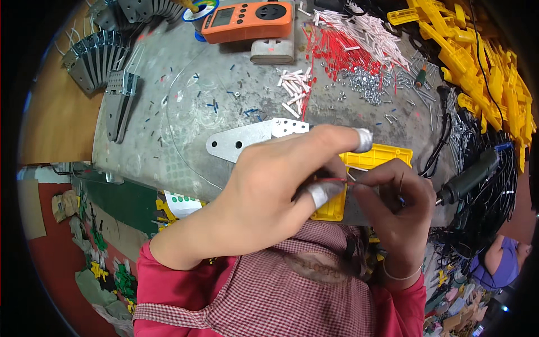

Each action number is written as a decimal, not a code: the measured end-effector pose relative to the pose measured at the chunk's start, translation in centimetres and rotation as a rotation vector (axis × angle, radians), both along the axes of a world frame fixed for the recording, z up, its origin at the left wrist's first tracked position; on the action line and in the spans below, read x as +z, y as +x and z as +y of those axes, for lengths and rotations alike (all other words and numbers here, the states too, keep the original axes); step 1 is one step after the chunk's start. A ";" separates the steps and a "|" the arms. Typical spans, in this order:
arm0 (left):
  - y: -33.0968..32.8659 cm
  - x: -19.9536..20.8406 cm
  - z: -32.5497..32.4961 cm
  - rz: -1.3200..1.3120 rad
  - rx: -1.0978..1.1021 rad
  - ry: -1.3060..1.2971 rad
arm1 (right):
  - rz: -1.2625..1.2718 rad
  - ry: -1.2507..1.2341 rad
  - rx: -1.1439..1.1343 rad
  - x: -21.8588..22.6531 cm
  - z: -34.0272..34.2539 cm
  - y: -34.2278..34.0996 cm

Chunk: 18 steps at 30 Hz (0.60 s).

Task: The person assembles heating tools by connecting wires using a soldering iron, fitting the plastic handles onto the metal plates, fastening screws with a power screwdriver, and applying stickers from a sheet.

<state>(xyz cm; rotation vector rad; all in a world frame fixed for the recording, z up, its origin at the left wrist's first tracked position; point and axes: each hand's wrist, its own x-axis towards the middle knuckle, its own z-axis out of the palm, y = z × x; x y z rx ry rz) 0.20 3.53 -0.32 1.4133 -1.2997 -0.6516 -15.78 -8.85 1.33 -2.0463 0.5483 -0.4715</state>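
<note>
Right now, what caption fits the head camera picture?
Two hands, left hand and right hand, pinch a red wire over a yellow part on a cluttered bench.

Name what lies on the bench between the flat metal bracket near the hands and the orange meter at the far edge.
In the head view, between the metal bracket and the orange meter lies grey benchtop scattered with small blue bits.

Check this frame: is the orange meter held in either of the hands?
No. The orange meter lies at the bench's far edge, while both hands work at the yellow plastic part.
</note>
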 end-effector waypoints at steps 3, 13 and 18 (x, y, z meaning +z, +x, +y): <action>0.2 0.3 -0.3 -0.285 0.104 -0.057 | 0.090 -0.004 -0.070 0.5 -0.8 -0.8; -0.6 0.0 -1.7 -0.308 0.224 -0.045 | 0.116 -0.473 -0.074 -2.5 -1.5 -0.9; -1.2 -0.2 -2.2 -0.360 0.231 -0.006 | 0.128 -0.274 0.032 -1.1 -0.6 -1.1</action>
